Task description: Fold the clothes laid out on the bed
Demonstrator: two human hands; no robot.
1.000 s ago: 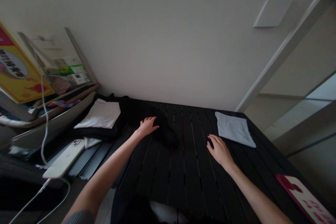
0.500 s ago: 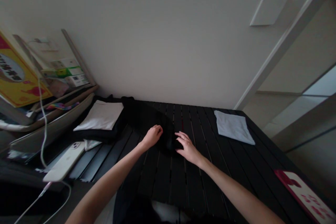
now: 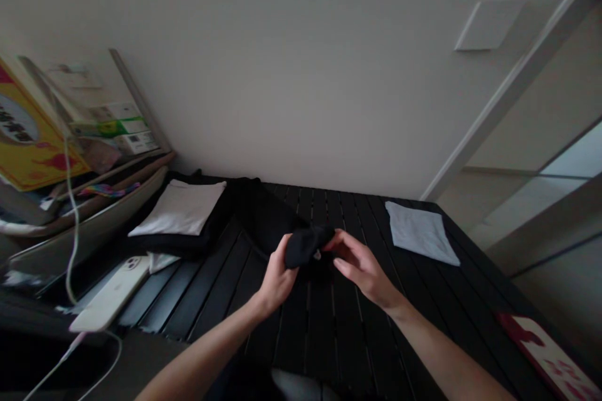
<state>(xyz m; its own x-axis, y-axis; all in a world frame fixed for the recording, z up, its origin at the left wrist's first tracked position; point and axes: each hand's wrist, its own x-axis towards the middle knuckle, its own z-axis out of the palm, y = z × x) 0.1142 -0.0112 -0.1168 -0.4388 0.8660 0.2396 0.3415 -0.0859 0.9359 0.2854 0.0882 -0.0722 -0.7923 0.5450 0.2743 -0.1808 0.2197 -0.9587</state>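
Observation:
A long piece of black cloth, its exact kind unclear in the dim light, stretches from the folded pile towards me. My left hand is closed around its near end, which is lifted and bunched. At the right side of that end, my right hand has its fingertips pinched on the cloth edge, beside a small pale spot that may be a tag. Left of the cloth, a folded pale cloth lies on top of folded black fabric.
A folded light grey cloth lies at the right on the black slatted table. A white phone with a cable rests at the left, near a rack with boxes. A red-and-cream item sits at the right edge.
Both hands have taken hold of the black cloth's near end and raised it off the table. Earlier the right hand was spread beside it. The view has shifted slightly.

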